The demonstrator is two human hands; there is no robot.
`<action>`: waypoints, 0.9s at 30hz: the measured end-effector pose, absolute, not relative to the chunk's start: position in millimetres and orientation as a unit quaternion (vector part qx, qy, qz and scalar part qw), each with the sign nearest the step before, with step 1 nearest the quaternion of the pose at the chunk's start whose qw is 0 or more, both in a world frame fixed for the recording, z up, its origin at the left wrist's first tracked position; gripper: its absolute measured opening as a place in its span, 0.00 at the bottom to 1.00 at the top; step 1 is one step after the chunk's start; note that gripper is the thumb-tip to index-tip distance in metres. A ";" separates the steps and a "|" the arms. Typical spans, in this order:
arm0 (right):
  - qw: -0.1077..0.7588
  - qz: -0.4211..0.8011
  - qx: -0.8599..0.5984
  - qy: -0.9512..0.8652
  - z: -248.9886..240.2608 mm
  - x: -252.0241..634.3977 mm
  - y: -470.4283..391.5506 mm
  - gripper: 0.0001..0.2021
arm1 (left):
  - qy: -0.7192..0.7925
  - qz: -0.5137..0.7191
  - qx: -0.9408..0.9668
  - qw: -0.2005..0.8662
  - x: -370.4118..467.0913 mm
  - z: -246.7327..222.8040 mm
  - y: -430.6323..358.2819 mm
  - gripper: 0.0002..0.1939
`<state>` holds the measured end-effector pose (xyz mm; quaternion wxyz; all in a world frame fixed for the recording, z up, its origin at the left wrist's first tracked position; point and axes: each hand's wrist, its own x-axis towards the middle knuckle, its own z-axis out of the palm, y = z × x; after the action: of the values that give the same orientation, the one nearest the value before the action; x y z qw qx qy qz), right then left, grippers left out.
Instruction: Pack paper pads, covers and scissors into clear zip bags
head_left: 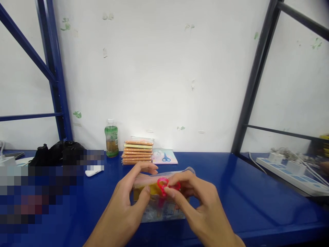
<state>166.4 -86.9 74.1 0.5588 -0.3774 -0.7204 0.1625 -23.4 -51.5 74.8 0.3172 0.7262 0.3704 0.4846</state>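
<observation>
A pair of small scissors with pink-red handles (pixel 162 185) is pinched between the thumb and fingers of my right hand (pixel 199 197). The blades point down and look blurred against a clear plastic pouch (pixel 151 213); whether they are inside it or in front of it I cannot tell. Something yellow shows through the pouch's upper part. My left hand (pixel 128 197) holds the pouch's left side, thumb in front and the other fingers behind, with its index finger raised over the top edge.
Behind the pouch stand a stack of orange packets (pixel 137 152), a booklet with a scissors picture (pixel 165 156) and a green-labelled bottle (pixel 111 139). A white case (pixel 94 170) and a black bag (pixel 60 152) lie left on the blue table (pixel 218 206). A power strip (pixel 290 175) sits at right.
</observation>
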 end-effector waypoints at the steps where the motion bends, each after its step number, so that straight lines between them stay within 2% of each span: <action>1: 0.545 0.155 -0.388 -0.727 75.5 166.8 -87.9 0.03 | 0.371 0.483 0.728 0.315 -23.7 76.7 -52.6 0.13; 5: 0.532 0.100 -0.378 -0.751 80.2 171.0 -92.6 0.05 | 0.375 0.460 0.745 0.304 -28.5 81.8 -54.5 0.14; 10: 0.565 -0.054 -0.398 -0.721 82.3 192.8 -88.5 0.02 | 0.414 0.358 0.804 0.232 -43.2 81.8 -44.1 0.19; 12: 0.532 -0.064 -0.442 -0.720 81.4 205.5 -81.1 0.15 | 0.416 0.333 0.816 0.225 -47.6 83.4 -38.8 0.19; 14: 0.486 0.002 -0.466 -0.740 78.7 216.8 -71.1 0.24 | 0.401 0.331 0.818 0.246 -49.7 86.5 -35.2 0.15; 16: 0.461 0.103 -0.455 -0.755 74.3 224.6 -60.0 0.19 | 0.380 0.330 0.819 0.276 -50.4 90.0 -33.7 0.12; 19: 0.498 0.201 -0.402 -0.741 66.7 230.9 -46.0 0.04 | 0.370 0.328 0.818 0.292 -51.4 93.1 -32.5 0.10; 23: 0.519 0.221 -0.362 -0.742 61.8 236.7 -39.0 0.08 | 0.386 0.317 0.821 0.275 -55.5 90.5 -28.1 0.10; 27: 0.516 0.160 -0.364 -0.759 65.4 239.0 -45.4 0.03 | 0.409 0.307 0.822 0.249 -58.9 85.4 -25.7 0.11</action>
<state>239.0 -45.4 65.4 0.5160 -0.3641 -0.7587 0.1599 -58.9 -25.7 85.4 0.2485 0.8224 0.4093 0.3073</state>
